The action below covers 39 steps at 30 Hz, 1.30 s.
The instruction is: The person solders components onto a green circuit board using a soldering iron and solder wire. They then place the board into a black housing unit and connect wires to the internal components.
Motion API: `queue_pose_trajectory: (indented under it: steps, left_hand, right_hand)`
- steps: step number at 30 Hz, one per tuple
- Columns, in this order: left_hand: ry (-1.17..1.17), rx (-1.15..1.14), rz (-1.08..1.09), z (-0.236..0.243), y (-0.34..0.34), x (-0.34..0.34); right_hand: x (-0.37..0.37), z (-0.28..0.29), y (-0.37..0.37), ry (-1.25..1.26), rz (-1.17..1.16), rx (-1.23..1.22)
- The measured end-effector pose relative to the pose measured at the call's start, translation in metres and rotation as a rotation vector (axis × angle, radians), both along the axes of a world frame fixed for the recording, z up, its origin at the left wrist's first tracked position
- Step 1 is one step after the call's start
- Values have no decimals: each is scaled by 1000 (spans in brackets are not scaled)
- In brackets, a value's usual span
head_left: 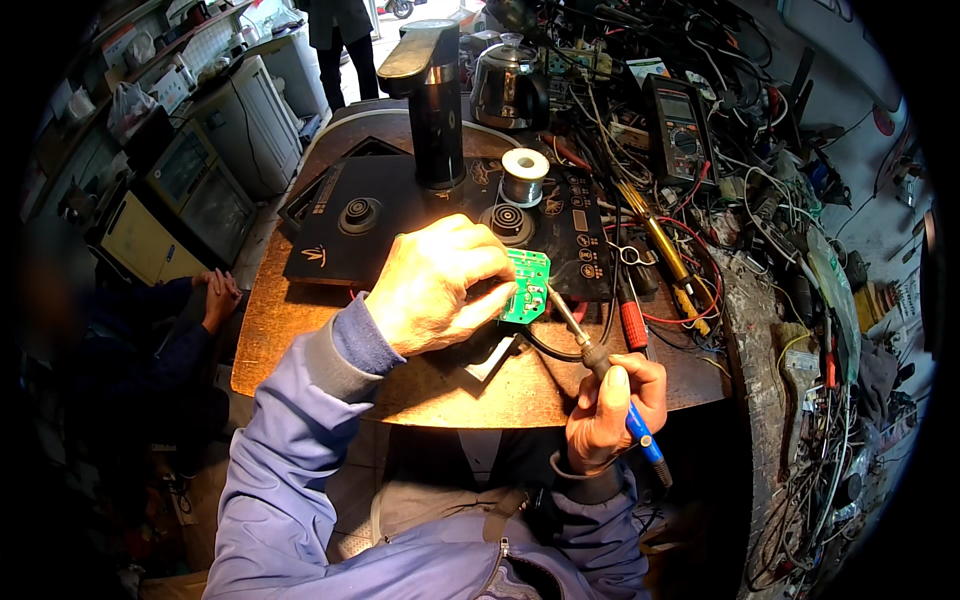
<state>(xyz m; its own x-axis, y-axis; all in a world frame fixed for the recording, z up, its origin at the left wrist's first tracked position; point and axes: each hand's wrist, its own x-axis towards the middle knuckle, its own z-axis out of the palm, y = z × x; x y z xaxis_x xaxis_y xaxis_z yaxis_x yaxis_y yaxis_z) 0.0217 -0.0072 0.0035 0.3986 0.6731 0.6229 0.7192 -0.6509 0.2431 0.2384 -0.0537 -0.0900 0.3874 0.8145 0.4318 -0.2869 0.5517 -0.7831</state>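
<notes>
A small green circuit board [528, 287] is gripped at its left edge by my left hand [445, 283], held above the wooden table [420, 402]. My right hand [612, 408] grips a soldering iron [638, 425] with a blue handle, fingers closed round its dark collar. The iron's metal tip points up and left, and it reaches the right edge of the board; whether it touches cannot be made out. Behind the board lies a black tea-stove panel [350, 235] with round heating bases. A spool of solder wire [523, 178] stands upright on that panel.
A black faucet-like column [435, 130] rises from the panel, with a glass kettle [508, 85] behind it. To the right are a multimeter [680, 130], a red-handled tool [633, 322] and heaped cables. A seated person's hands [220, 295] are at left; another person [343, 45] stands at the back.
</notes>
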Motion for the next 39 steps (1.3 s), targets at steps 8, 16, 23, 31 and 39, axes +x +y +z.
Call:
queue_pose_trajectory:
  steps: [8,16,23,31,39]
  left_hand:
    - [20,0,5,1,-1,1]
    - [32,5,7,2,-2,1]
    - [26,14,-10,1,0,1]
    - [34,10,-3,2,-1,0]
    - [47,13,15,1,-1,1]
  right_hand:
    - [3,-4,2,-77,-8,24]
    - [4,-5,2,-125,-9,22]
    - [5,-6,3,-148,-9,34]
    - [5,-5,3,-160,-12,38]
    - [5,-6,3,-169,-20,47]
